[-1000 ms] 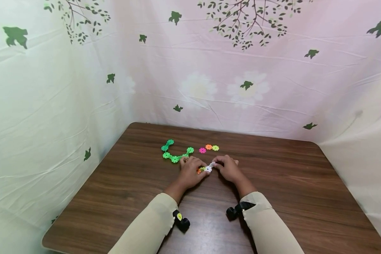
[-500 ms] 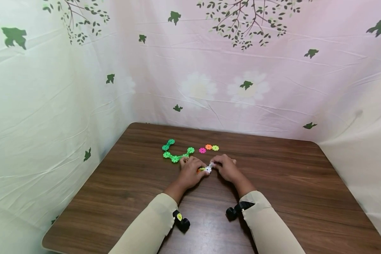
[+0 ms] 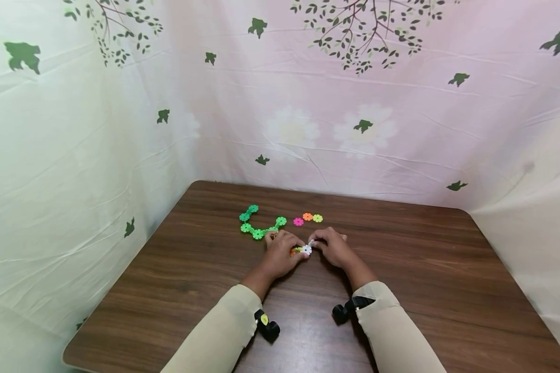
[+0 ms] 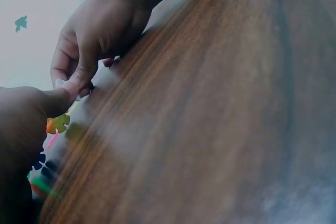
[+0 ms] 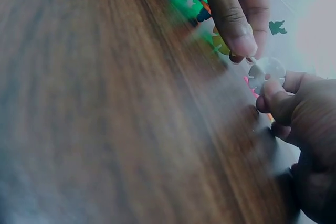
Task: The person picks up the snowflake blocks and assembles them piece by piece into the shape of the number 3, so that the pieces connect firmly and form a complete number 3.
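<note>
In the head view my left hand (image 3: 280, 255) pinches a white flower-shaped linking disc (image 3: 306, 250) between thumb and fingers. That disc sits at the end of a chain whose yellow and orange discs show partly under the same hand. My right hand (image 3: 332, 246) pinches a second white disc (image 5: 266, 73) by its edge, thumb flat on its face in the right wrist view. The two white discs meet edge to edge at an angle. A chain of green discs (image 3: 257, 234) curves away beyond the left hand; the stretch beneath the fingers is hidden.
Just beyond the hands lie three loose discs: pink (image 3: 298, 221), orange (image 3: 307, 216) and yellow (image 3: 318, 218). The brown wooden table (image 3: 177, 290) has its far edge against a printed cloth backdrop (image 3: 326, 140), which also hangs along both sides.
My right hand has shifted slightly left, bringing its white disc closer against the one in my left hand. The green chain has swung a little to the right at its far end.
</note>
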Motion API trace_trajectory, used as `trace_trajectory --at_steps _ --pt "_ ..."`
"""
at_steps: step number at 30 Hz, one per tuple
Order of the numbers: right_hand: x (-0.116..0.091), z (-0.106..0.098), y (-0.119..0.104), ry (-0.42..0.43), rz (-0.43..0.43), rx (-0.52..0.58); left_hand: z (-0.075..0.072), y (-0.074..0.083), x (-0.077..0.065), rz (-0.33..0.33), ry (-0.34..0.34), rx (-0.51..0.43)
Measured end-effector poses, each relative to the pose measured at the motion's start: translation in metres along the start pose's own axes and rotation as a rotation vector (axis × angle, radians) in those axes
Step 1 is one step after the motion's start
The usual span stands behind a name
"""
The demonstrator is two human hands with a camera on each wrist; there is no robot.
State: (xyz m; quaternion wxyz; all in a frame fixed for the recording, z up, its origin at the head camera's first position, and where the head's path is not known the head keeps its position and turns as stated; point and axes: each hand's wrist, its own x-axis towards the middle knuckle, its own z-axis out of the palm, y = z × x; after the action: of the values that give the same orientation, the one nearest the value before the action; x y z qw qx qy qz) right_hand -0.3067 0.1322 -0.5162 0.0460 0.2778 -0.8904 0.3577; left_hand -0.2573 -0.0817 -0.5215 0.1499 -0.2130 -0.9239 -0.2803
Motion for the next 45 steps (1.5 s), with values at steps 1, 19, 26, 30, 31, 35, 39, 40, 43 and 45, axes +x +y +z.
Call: trace_trajectory --at_steps 1,19,26,30,31,35,39,40,43,45 --pt "0.0 0.0 0.001 -0.001 0.007 0.005 0.0 0.0 0.0 -0.002 -0.001 0.005" --pt "0.002 -0.003 0.009 0.077 0.127 0.111 0.002 0.004 0.0 -0.005 0.033 0.056" --pt "0.01 -0.005 0.014 0.125 0.154 0.116 0.001 0.002 0.001 0.01 0.052 0.054" --pt "0.014 -0.005 0.019 0.172 0.194 0.104 0.002 0.003 0.003 -0.002 0.053 0.08" --pt "0.015 -0.005 0.02 0.183 0.206 0.102 0.002 0.004 0.004 -0.004 0.059 0.089" --pt "0.02 -0.005 0.022 0.209 0.246 0.105 0.003 0.006 0.007 -0.009 0.104 0.125" --pt "0.026 -0.004 0.022 0.23 0.252 0.108 0.005 0.007 0.01 -0.015 0.142 0.14" --pt "0.027 -0.004 0.022 0.237 0.254 0.109 0.005 0.007 0.01 -0.016 0.148 0.14" --pt "0.032 -0.003 0.024 0.256 0.272 0.117 0.007 0.007 0.011 -0.013 0.166 0.146" --pt "0.035 -0.003 0.026 0.265 0.282 0.107 0.009 0.008 0.012 -0.006 0.178 0.155"
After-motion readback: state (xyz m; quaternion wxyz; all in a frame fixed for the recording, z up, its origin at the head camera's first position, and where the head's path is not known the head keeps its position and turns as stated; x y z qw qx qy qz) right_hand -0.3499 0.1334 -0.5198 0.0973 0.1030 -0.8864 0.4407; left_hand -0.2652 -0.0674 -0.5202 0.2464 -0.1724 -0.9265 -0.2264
